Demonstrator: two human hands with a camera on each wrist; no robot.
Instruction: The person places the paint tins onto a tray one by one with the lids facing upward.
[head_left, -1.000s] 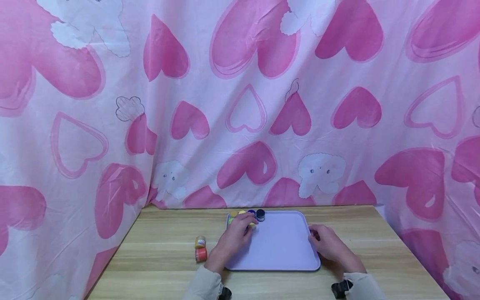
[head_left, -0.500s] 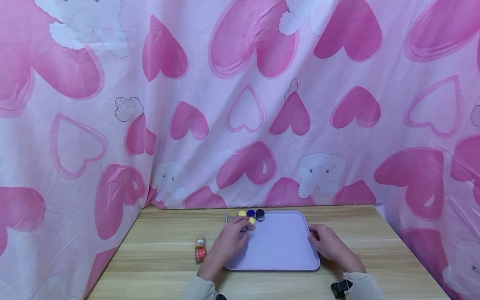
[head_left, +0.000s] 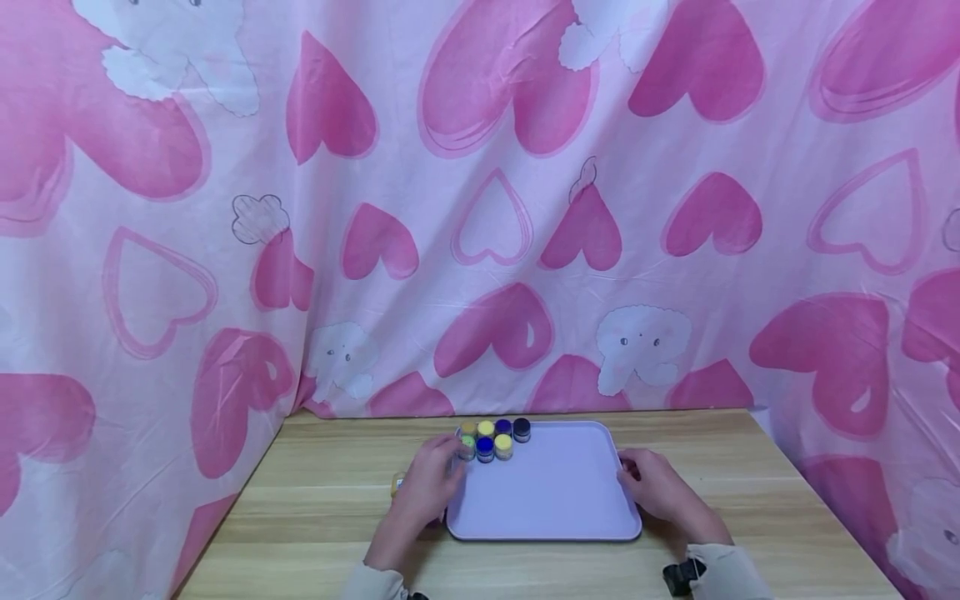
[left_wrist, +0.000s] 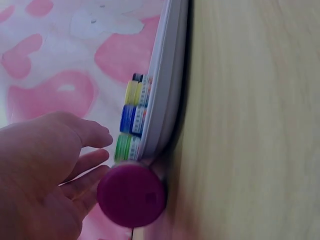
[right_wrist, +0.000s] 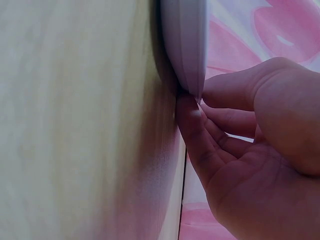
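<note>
Small paint jars stand in two rows in the far left corner of a lilac tray (head_left: 555, 492). The front row has a green jar (head_left: 467, 447), a blue jar (head_left: 484, 449) and a yellow jar (head_left: 503, 447). My left hand (head_left: 427, 483) is by the tray's left edge, fingers loosely extended and holding nothing. Close to its fingers in the left wrist view is a round magenta jar end (left_wrist: 131, 195). At the tray's right edge, my right hand (head_left: 660, 483) pinches the rim, thumb above and fingertips underneath in the right wrist view.
A yellow-ochre jar (head_left: 397, 483) on the wooden table (head_left: 315, 517) is partly hidden behind my left hand. A black-lidded jar (head_left: 521, 430) ends the tray's back row. A pink heart-print curtain (head_left: 487, 208) hangs behind and beside the table.
My left hand has drawn back leftward from the jars, uncovering the front row. It now covers most of the two jars left of the tray. My right hand stays on the rim.
</note>
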